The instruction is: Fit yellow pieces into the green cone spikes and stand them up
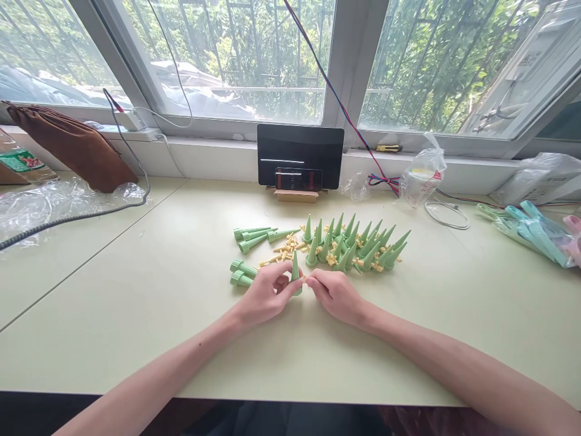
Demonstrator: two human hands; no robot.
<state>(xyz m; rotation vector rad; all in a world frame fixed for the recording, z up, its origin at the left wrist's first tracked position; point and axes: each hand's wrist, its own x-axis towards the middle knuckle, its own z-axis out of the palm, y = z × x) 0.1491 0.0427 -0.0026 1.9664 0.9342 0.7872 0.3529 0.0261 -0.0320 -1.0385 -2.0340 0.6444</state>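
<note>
My left hand [271,289] is closed around a green plastic cone spike [295,268], which stands point up just above or on the table. A small yellow valve piece [304,279] sits at the spike's right side, with the fingertips of my right hand [333,293] pinched on it. Left of the spike lie loose green spikes [254,241] on their sides, and two more [239,277] lie partly behind my left hand. Several loose yellow valve pieces [288,247] form a small heap behind the hands. To the right, rows of upright green spikes [349,245] carry yellow pieces.
A black tablet [299,151] and a phone [298,179] on a cardboard stand [296,196] are at the back. Plastic bags, a white cable [447,215] and pastel clips [531,227] lie right. A brown pouch [75,145] and dark cable [82,216] are left.
</note>
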